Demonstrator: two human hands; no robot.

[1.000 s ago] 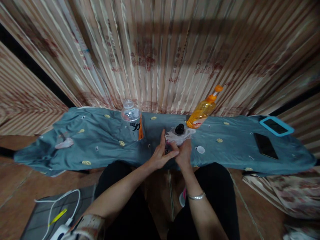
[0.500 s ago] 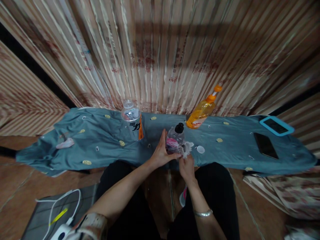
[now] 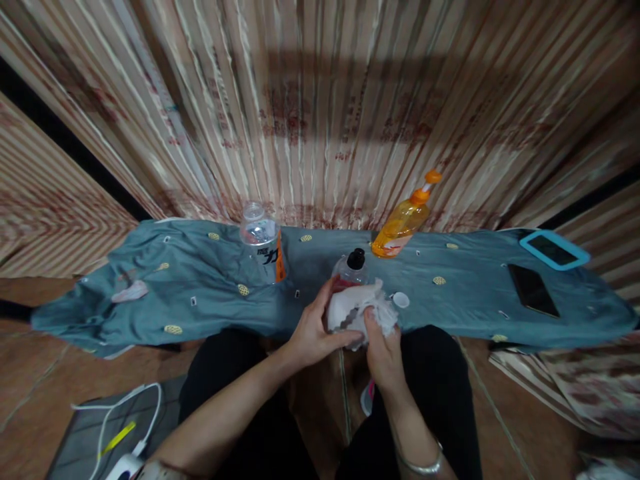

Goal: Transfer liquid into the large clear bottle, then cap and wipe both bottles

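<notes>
Teal cloth, a small bottle and a white rag in hand

Teal cloth with small yellow motifs covers the low surface, and the small black-capped bottle near its middle serves as the landmark for everything else. Far left of that bottle lies a small pale scrap. Nearer, just left and a little behind it, stands a clear plastic bottle with an orange-edged label, uncapped and seemingly empty, though the dim light makes that hard to judge.

At the landmark itself, the left hand is closed around the bottle's lower body, while the right hand grips a crumpled white rag and presses it against the bottle's front. Most of the bottle is hidden under the rag; only its shoulder, with something pink inside, and its screwed-on black cap show. The wiping looks to be in progress, the bottle held at the near edge of the surface.

Just right of the bottle lies a small white cap. Behind and right leans an orange squeeze bottle, part full of amber liquid. Well to the right rest a dark phone and a blue-framed device.
</notes>
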